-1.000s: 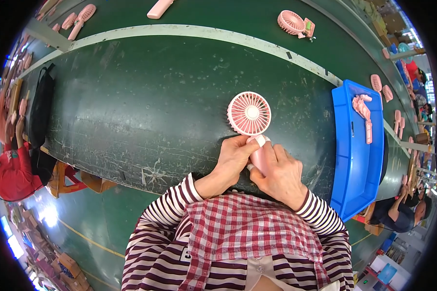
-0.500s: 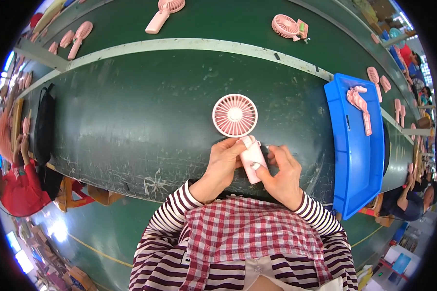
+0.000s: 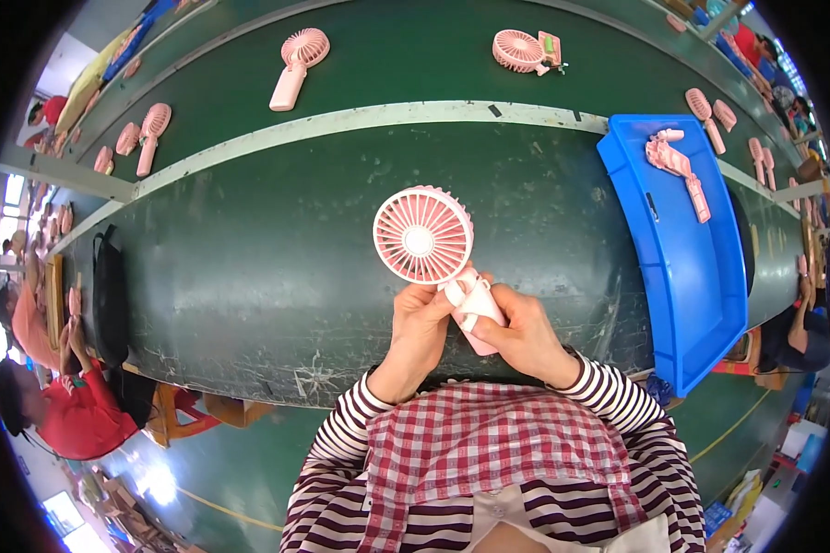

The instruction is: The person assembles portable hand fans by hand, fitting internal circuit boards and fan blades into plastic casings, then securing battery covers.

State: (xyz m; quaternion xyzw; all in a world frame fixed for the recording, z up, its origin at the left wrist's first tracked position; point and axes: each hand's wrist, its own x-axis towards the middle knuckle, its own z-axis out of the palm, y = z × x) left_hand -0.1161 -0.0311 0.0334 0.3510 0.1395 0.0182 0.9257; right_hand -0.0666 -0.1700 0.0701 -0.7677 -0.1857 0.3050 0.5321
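Both hands are wrapped around the handle of a pink plastic handheld fan point(image 3: 426, 238): left hand point(image 3: 421, 324) and right hand point(image 3: 524, 334), above the dark green counter point(image 3: 249, 258).

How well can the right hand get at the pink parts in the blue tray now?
Probably yes: the blue tray lies just right of the right hand with bare table between, but that hand must first release the pink fan.
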